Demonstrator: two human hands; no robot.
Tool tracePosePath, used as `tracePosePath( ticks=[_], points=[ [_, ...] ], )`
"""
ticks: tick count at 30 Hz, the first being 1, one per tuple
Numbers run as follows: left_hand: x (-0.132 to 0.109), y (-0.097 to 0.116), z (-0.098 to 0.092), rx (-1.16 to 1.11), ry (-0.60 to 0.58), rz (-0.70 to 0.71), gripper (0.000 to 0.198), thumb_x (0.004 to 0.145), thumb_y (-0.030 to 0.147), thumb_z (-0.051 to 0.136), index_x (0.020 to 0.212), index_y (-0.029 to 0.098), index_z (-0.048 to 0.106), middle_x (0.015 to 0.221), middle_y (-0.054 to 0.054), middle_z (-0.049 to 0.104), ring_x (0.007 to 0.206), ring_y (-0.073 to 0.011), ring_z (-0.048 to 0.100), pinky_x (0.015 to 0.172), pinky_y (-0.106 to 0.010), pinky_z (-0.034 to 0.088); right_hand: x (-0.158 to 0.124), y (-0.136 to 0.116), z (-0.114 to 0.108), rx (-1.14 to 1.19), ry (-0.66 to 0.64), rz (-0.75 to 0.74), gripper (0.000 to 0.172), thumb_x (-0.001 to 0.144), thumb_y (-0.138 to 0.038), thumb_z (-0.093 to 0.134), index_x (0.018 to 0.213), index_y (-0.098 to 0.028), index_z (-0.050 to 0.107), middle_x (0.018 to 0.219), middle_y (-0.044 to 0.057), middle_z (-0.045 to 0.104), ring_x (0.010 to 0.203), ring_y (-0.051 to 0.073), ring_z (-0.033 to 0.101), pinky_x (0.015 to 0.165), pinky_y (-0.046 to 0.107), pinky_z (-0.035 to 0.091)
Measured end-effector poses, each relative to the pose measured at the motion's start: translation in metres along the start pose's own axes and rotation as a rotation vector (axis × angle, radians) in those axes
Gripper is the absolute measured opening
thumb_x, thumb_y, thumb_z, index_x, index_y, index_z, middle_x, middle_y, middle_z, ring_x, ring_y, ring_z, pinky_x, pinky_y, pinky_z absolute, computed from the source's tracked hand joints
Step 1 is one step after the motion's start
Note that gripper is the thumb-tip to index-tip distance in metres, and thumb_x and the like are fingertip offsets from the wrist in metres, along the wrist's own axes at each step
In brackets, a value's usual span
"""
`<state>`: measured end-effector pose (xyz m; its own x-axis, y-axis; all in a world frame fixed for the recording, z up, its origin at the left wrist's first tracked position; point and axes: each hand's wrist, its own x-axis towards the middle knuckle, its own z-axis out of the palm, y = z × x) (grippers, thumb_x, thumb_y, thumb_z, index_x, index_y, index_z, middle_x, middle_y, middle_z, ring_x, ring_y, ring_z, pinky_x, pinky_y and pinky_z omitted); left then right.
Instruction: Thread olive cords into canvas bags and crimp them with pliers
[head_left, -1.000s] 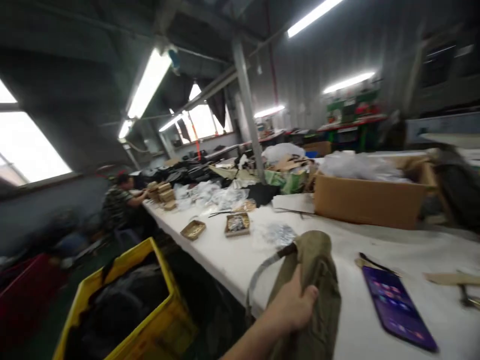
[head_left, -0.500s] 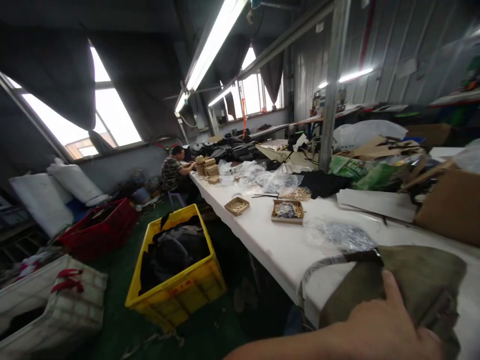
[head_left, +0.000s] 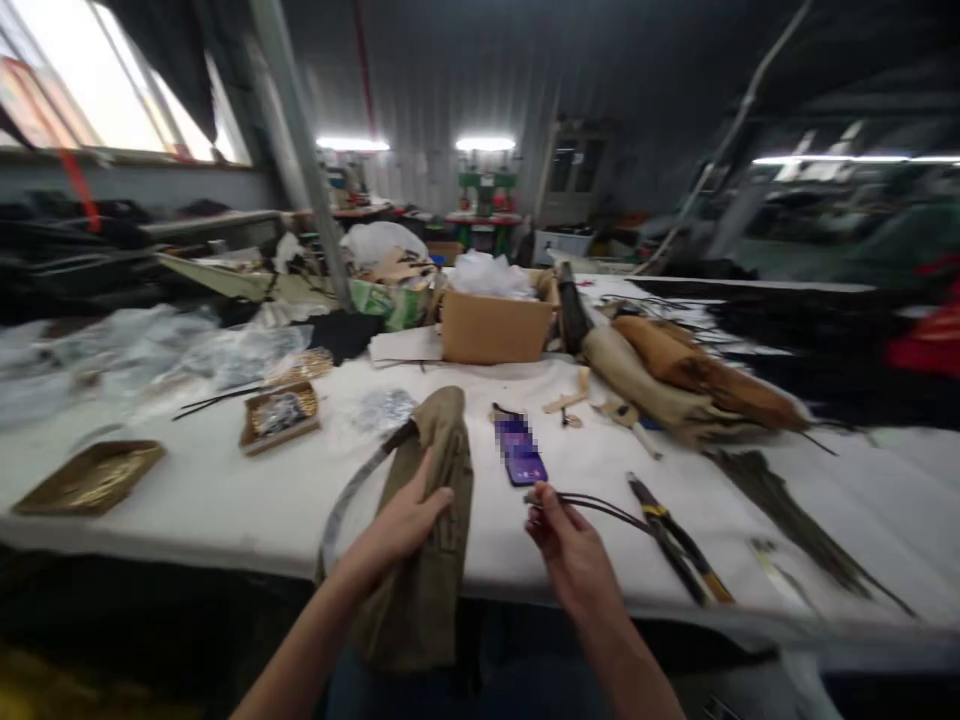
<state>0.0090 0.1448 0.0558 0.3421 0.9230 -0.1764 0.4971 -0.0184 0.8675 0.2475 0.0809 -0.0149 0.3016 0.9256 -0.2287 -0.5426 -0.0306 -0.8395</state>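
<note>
An olive fabric bag [head_left: 442,590] with a grey-wrapped strap [head_left: 349,500] lies over the table's front edge, its lower part hanging down. My left hand [head_left: 405,512] grips its upper part, thumb and index finger on the cloth; the other fingers are mostly hidden. To the right, my right hand [head_left: 566,540] pinches the end of a thin dark cord [head_left: 607,505] between thumb and fingers, above the white tabletop. The cord's loop trails rightward to pliers with yellow-and-black handles [head_left: 679,545]. Just beyond my right fingertips lies a phone [head_left: 525,462] with a lit purple screen.
Shallow boxes of gold-coloured small parts [head_left: 97,478] and bagged pieces [head_left: 281,415] stand on the left. Behind are a cardboard box [head_left: 495,325] and plastic bags [head_left: 150,345]. Rolled brown and tan material [head_left: 675,385] and a bundle of dark cords [head_left: 787,515] lie on the right.
My view has swung right, from the aisle with crates and a seated person to the table before me. My right hand now shows, holding a cord; the bag appears nearer the middle.
</note>
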Motion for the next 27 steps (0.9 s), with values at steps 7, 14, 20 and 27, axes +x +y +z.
tracePosePath(
  ticks=[7,14,20,27],
  points=[
    [0.001,-0.003,-0.007,-0.064,-0.071,0.055,0.089,0.103,0.056,0.057,0.178,0.022,0.025,0.184,-0.005,0.025,0.17,-0.0287,0.023,0.141,-0.044,0.011,-0.006,-0.01,0.002,0.082,0.045,0.078,0.054,0.066,-0.056,0.106,0.098,-0.017,0.086,0.106,0.01,0.083,0.09,0.018,0.077,0.079,0.027,0.068],
    [0.003,0.002,-0.011,-0.1,-0.111,-0.004,0.089,0.101,0.053,0.061,0.177,0.023,0.026,0.182,-0.004,0.029,0.169,-0.0307,0.026,0.141,-0.046,0.014,0.002,-0.01,-0.005,-0.101,-0.063,0.019,0.051,0.074,-0.056,0.101,0.107,-0.021,0.084,0.117,0.011,0.082,0.106,0.026,0.076,0.089,0.037,0.067],
    [0.001,0.003,-0.012,-0.167,-0.122,-0.015,0.086,0.102,0.052,0.061,0.177,0.024,0.029,0.182,-0.005,0.028,0.169,-0.0306,0.027,0.14,-0.047,0.017,0.01,-0.003,0.009,-0.326,-0.173,-0.145,0.041,0.085,-0.056,0.091,0.106,-0.022,0.083,0.112,0.009,0.083,0.108,0.029,0.076,0.098,0.042,0.062],
    [-0.003,0.001,-0.013,-0.263,-0.142,-0.037,0.074,0.108,0.063,0.055,0.172,0.029,0.04,0.181,-0.002,0.034,0.169,-0.0278,0.026,0.14,-0.045,0.017,0.024,-0.003,0.048,-0.318,-0.234,-0.254,0.025,0.095,-0.044,0.081,0.108,-0.023,0.081,0.108,0.005,0.082,0.105,0.026,0.076,0.1,0.041,0.063]
  ],
)
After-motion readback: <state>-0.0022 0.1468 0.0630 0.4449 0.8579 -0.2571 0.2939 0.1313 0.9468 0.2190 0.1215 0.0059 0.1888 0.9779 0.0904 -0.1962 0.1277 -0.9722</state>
